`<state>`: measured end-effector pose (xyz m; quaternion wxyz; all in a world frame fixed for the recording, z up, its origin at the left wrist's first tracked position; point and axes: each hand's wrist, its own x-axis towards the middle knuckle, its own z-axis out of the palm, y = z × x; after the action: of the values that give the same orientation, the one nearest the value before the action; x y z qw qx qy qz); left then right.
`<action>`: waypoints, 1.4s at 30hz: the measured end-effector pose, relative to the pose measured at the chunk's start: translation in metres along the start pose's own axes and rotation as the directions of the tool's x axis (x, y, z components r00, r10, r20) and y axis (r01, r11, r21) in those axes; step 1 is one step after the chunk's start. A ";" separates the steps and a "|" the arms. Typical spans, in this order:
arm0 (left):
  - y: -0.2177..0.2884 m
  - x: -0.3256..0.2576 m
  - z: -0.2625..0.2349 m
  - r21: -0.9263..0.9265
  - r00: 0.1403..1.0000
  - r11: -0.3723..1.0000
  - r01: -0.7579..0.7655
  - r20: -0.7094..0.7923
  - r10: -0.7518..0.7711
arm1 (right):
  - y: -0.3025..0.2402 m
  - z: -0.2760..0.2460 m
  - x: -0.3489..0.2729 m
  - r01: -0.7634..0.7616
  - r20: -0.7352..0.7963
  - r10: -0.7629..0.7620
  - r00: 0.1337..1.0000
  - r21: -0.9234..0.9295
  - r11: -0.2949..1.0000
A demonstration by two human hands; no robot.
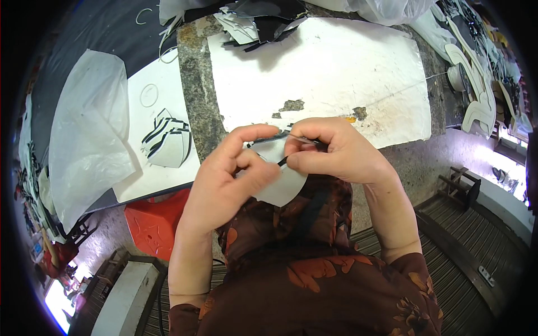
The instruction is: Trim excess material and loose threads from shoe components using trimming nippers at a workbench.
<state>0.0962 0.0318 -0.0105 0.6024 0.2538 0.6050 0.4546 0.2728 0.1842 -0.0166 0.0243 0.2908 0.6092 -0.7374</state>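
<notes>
The piece (280, 189), pale with dark along its upper edge, is held up in front of the table's (196, 84) near edge, and the work on it looks unfinished, since both hands are busy at that dark edge. The left hand (227, 173) grips its left side between thumb and fingers; the right hand (339, 150) has thumb and forefinger pinched on a dark bit at the top, partly hidden by the fingers. Just past the table's left edge, a stack (171, 147) of similar pale pieces with black strips lies on a white board (140, 84); by its looks it belongs to the same work, but whether those are done or waiting cannot be told. A loose pile (241, 28) of pale and black pieces at the table's far edge, toward its left corner, may be work left over
</notes>
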 end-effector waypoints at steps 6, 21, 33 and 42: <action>-0.001 0.003 -0.017 -0.167 0.998 0.986 0.029 -0.056 -0.039 | 0.006 0.006 -0.003 0.002 -0.064 0.004 0.998 0.092 0.996; 0.000 -0.004 -0.012 0.092 0.999 0.995 0.047 -0.030 -0.044 | 0.007 0.010 -0.004 0.089 -0.074 -0.090 0.993 -0.022 0.996; 0.008 -0.016 -0.037 0.186 0.999 0.982 0.036 -0.032 -0.030 | 0.008 0.018 -0.004 0.084 -0.086 -0.090 0.992 -0.062 0.994; -0.004 -0.020 -0.045 0.074 0.993 0.996 -0.039 -0.110 0.047 | 0.003 0.015 -0.010 0.260 -0.035 -0.305 0.952 -0.439 0.860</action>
<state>0.0569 0.0019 -0.0098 0.5480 0.2626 0.6483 0.4589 0.2767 0.1661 -0.0135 -0.0522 0.2234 0.7927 -0.5648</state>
